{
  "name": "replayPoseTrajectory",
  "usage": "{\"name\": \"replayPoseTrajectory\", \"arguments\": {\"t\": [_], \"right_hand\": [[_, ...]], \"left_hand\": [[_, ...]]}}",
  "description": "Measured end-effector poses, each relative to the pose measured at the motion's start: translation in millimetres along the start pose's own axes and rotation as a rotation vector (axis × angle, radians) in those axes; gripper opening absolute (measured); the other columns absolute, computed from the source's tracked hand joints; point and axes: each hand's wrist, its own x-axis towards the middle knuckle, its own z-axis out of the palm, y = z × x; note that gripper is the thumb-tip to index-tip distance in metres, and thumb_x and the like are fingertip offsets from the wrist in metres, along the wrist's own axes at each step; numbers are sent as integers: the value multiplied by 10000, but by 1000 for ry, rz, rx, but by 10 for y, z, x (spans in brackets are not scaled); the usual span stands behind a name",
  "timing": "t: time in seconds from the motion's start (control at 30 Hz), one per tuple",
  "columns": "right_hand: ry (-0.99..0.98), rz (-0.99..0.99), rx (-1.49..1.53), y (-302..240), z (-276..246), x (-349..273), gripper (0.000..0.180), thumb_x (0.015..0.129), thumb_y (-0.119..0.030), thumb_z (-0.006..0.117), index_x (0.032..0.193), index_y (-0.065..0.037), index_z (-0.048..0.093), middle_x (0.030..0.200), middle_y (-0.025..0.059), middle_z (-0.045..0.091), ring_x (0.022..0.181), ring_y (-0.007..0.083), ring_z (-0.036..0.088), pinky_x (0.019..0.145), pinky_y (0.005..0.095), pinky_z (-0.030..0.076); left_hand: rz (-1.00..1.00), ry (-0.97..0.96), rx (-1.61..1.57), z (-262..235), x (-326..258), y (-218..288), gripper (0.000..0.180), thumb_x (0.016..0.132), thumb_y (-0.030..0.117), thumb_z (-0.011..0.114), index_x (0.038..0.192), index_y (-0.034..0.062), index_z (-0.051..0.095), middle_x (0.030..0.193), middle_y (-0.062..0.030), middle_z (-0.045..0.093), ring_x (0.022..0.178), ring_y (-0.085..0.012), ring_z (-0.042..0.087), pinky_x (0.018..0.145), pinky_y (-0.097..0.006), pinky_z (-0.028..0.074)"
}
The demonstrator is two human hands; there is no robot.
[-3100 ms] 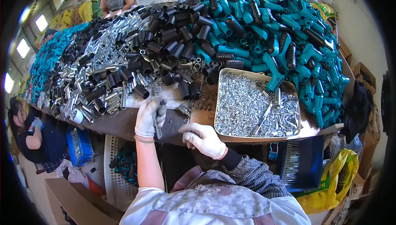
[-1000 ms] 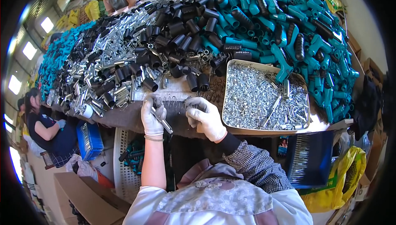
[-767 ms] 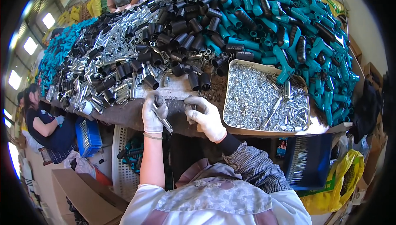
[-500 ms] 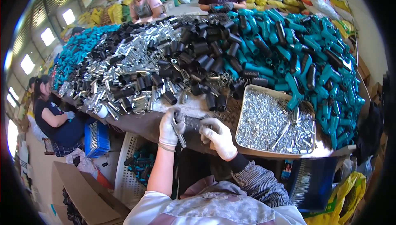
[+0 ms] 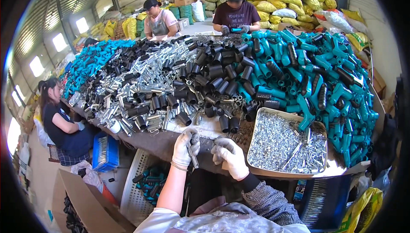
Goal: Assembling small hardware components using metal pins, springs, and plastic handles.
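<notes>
While the left hand (image 5: 183,151) wraps its fingers round a metal tube (image 5: 194,160), the right hand (image 5: 232,158) curls fingers, any hold unclear.

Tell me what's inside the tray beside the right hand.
The tray holds small silvery metal parts; a teal piece overlaps its far edge. The parts hide its bottom.

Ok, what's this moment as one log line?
left grip: closed on silvery metal part; right grip: curled, contents unclear; pale tray: small metal pieces, right of both
</notes>
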Motion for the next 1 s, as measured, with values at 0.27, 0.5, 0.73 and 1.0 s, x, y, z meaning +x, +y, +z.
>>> {"name": "replayPoseTrajectory", "arguments": {"t": [0.27, 0.5, 0.73, 1.0], "right_hand": [[-129, 96, -12, -71, 24, -18, 534, 977, -314, 668, 1363, 19, 511, 1037, 137, 658, 781, 168, 649, 687, 291, 547], [-294, 226, 60, 51, -113, 17, 530, 1010, -474, 567, 1163, 28, 640, 922, 139, 713, 712, 174, 685, 637, 285, 564], [-334, 310, -44, -124, 4, -31, 359, 1011, -299, 611, 1172, 21, 617, 848, 100, 691, 671, 155, 673, 588, 264, 550], [-230, 143, -28, -126, 65, -29, 346, 1008, -227, 600, 1242, 28, 590, 656, 7, 516, 470, 69, 389, 454, 228, 308]], "left_hand": [[-3, -50, 2, -35, 0, -18, 414, 938, 434, 694, 1113, 72, 598, 813, -21, 516, 540, -113, 444, 452, -256, 357], [-74, -100, 158, 82, -89, 151, 352, 904, 324, 719, 1078, 36, 618, 778, -37, 556, 514, -96, 444, 446, -243, 353], [186, -46, 1142, 786, -245, 618, 196, 810, 121, 733, 957, -4, 702, 788, -35, 657, 544, -75, 557, 500, -243, 451], [348, 132, 1488, 917, -711, 567, 302, 809, 245, 839, 988, 46, 699, 838, -130, 725, 737, -233, 717, 694, -330, 566]]}}
